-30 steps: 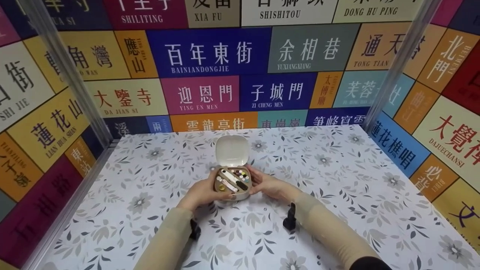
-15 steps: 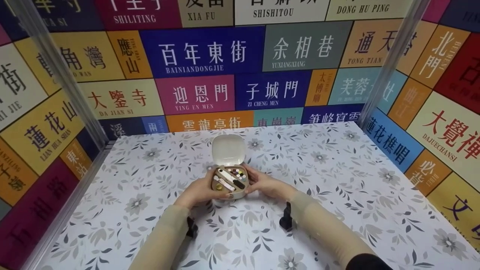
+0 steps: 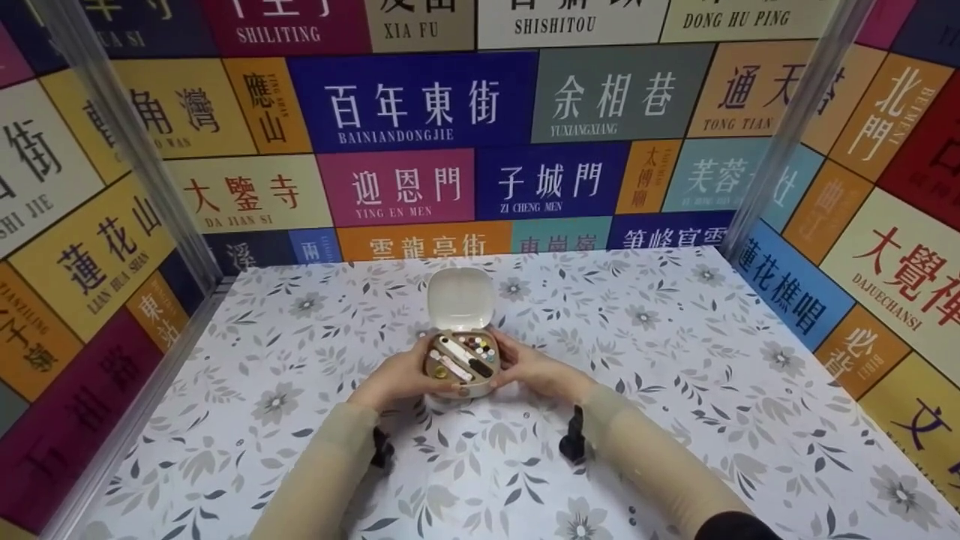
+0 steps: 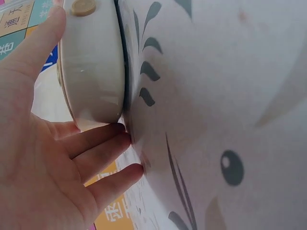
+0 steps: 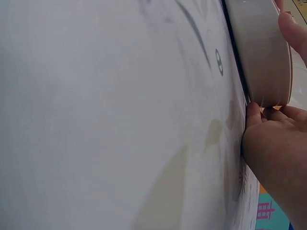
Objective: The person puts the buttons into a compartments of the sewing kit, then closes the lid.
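A small cream sewing kit box [image 3: 478, 390] sits on the table with its rounded lid [image 3: 460, 298] raised at the back. Inside lie a white tool with a black end [image 3: 478, 366], a pale pink strip [image 3: 456, 367], a gold round piece [image 3: 440, 372] and several small coloured dots. My left hand [image 3: 394, 379] holds the box's left side, thumb along the front near a tan round button [image 4: 83, 6]. On the other side, my right hand [image 3: 541, 373] grips the box between thumb and fingers. In both wrist views the fingertips meet the box's wall low down, close to the table.
A white cloth with grey flowers and leaves covers the table [image 3: 300, 337]. Colourful sign-printed panels [image 3: 412, 105] stand behind it and on both sides. Clear upright posts [image 3: 772, 142] mark the back corners. Black wrist straps [image 3: 574, 439] show on both forearms.
The view shifts slightly with the head. Both hands keep their hold on the box, and its lid stays raised; nothing else visibly differs.
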The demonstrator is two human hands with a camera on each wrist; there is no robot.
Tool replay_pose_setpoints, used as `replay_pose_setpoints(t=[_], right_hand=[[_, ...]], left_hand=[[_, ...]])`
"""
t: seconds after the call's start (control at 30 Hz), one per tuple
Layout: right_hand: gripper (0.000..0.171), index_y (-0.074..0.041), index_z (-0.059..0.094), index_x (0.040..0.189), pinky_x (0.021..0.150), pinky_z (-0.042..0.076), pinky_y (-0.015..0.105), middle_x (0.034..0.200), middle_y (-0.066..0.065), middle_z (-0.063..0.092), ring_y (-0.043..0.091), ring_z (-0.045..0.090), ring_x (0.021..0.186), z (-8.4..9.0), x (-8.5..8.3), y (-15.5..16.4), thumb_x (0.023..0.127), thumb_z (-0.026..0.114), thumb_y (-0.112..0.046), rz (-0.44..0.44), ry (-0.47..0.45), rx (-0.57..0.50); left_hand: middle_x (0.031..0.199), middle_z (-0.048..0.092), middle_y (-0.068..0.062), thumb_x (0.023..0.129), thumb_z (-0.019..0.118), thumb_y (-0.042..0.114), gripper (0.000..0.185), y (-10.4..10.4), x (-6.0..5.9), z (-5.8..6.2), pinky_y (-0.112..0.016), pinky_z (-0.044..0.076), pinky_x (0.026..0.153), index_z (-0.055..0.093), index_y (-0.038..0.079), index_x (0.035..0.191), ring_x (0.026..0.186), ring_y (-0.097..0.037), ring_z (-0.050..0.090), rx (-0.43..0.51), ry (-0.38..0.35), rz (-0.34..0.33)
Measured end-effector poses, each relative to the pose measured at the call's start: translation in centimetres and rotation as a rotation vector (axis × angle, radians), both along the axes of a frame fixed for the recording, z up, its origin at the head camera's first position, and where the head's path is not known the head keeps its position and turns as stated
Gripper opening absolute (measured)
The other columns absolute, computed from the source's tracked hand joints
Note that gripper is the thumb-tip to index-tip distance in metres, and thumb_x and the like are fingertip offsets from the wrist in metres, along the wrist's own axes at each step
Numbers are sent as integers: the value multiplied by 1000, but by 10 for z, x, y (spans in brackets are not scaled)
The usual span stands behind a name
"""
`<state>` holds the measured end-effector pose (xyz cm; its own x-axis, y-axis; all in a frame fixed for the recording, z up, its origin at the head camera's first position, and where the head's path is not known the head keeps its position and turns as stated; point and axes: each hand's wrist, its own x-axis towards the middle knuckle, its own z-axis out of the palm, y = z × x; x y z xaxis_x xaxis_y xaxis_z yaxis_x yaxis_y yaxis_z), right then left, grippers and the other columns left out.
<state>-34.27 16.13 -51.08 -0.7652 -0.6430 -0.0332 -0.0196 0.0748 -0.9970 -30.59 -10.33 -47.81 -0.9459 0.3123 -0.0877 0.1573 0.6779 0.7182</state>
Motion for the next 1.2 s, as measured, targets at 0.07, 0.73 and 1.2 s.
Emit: replay_pose_setpoints(t=[0.07,0.73,1.2], right_hand=[[110,-19,8,157,117,8,45,162,4,8,23,8,146,-1,0,1,74,75,5,5,12,8],[109,-23,15,157,116,3,51,161,2,15,24,11,146,-3,7,1,72,77,4,-77,-78,-11],[107,-21,15,157,116,12,46,160,4,19,24,17,144,0,7,-4,73,77,4,-70,-74,-31]], left_hand=[[138,53,-16,66,83,55,111,-3,-1,3,-54,34,106,25,19,154,125,-37,49,-3,-3,7],[155,31,-12,84,48,75,92,-14,-38,58,-52,24,112,25,20,154,139,-34,31,-19,176,86],[155,29,-15,101,39,51,67,-6,-60,54,-50,22,114,21,17,156,140,-35,30,89,202,129]])
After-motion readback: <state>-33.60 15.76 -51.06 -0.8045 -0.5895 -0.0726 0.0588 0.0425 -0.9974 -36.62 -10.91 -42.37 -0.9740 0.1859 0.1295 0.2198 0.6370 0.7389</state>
